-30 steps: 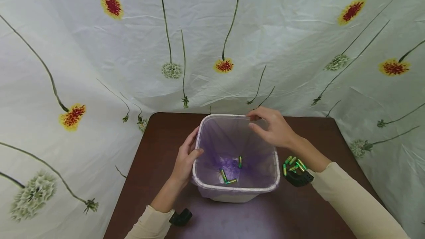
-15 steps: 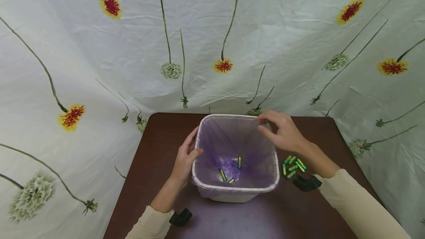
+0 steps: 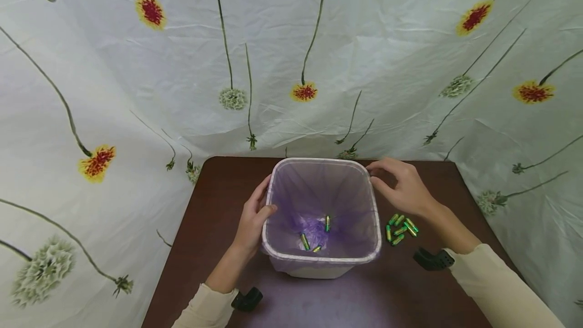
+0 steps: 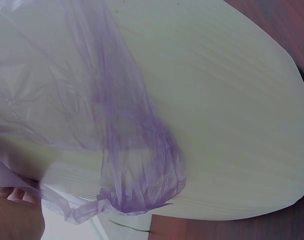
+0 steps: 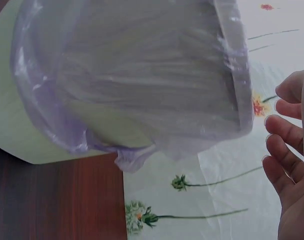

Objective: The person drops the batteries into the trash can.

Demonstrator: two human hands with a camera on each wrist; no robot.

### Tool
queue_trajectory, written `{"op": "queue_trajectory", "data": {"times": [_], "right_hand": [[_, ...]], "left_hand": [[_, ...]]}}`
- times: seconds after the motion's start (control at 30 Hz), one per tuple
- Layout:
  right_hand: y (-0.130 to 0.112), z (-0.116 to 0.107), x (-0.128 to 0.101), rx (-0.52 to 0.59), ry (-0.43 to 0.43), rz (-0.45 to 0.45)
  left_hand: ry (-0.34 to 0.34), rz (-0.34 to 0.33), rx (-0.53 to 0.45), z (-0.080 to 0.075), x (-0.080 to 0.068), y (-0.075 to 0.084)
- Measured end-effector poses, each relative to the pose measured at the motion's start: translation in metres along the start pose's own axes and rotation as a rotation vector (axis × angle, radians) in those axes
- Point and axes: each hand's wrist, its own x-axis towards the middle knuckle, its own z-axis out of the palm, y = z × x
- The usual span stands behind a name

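Note:
A white bin lined with a purple bag stands in the middle of the brown table. Three green batteries lie at its bottom. My left hand grips the bin's left rim, thumb over the edge and fingers outside. My right hand hovers by the bin's far right corner with relaxed fingers and holds nothing. In the right wrist view its fingers stand a little apart from the bin's rim. The left wrist view shows the bin's wall and the bag's overhang.
Several green batteries lie loose on the table just right of the bin, below my right hand. A floral cloth hangs behind and beside the table. Black wrist mounts show at both sleeves.
My right hand has moved right, from above the bin's far rim to outside its far right corner. The left hand and the bin have stayed put.

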Motion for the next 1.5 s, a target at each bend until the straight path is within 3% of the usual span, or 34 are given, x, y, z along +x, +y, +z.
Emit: {"op": "queue_trajectory", "data": {"times": [0.7,1.5], "right_hand": [[0.025,-0.009,-0.045,-0.063,0.093,0.129],[0.072,0.026,-0.127,-0.134,0.116,0.298]], "left_hand": [[-0.004,0.006,0.008,-0.001,0.000,0.000],[-0.003,0.006,-0.010,0.000,-0.001,-0.001]]}}
